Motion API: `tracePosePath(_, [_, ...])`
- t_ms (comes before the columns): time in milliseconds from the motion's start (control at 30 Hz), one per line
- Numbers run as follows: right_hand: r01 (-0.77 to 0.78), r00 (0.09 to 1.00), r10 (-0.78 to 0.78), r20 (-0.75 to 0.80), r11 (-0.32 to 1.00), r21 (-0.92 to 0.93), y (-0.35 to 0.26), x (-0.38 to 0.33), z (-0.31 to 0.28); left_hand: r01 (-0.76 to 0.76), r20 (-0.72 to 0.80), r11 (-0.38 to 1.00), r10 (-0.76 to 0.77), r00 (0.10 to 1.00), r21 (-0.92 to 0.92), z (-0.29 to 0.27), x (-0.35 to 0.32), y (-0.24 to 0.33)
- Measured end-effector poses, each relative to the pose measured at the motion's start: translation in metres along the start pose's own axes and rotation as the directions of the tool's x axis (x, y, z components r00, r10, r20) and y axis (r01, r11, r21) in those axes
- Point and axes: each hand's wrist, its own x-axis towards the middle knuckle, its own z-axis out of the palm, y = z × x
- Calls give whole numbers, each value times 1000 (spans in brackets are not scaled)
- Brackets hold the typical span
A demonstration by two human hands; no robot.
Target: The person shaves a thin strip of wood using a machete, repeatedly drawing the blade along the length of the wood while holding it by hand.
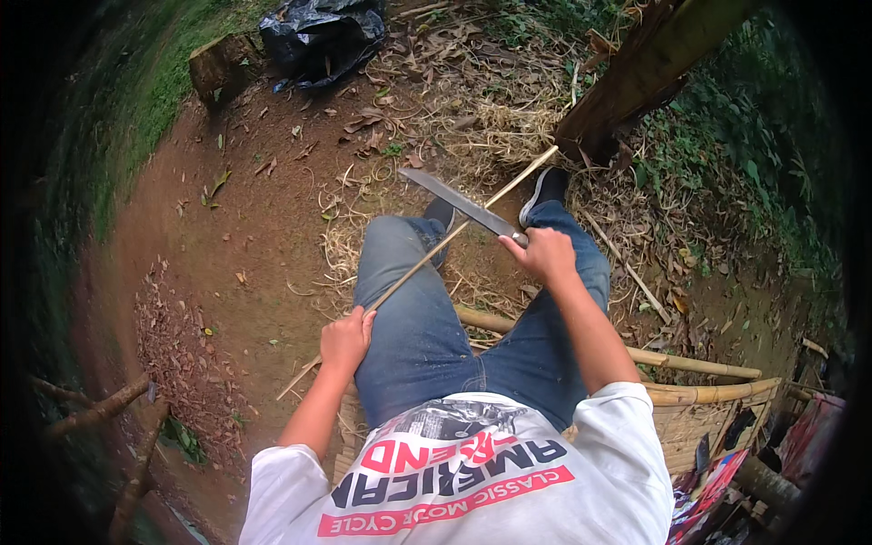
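My left hand (pixel 346 340) is closed round a thin pale bamboo strip (pixel 420 265) beside my left thigh. The strip slants up and to the right across my lap, its far tip near the foot of a trunk; its near end sticks out below the hand. My right hand (pixel 547 255) grips the handle of a machete (pixel 451 197) above my right knee. The long grey blade points up and to the left, crossing the strip between my shins. Whether the edge bites into the strip I cannot tell.
I sit on a bamboo bench (pixel 695 393) with long poles. A thick trunk (pixel 627 86) rises at the upper right. Curled shavings (pixel 343 245) litter the brown soil. A black plastic bag (pixel 324 41) and a tree stump (pixel 218 68) are at the far left; branches (pixel 100 409) stand at lower left.
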Motion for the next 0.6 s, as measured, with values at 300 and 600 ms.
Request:
tracePosePath(300, [189,977,-198,73,975,118,-79,-21,10,4,-40,999,-6,999,-35,8,-7,-4])
tracePosePath(600, [16,999,-16,-35,1000,-2,12,7,-9,5,-22,1000,-6,1000,-8,3,-2,-2])
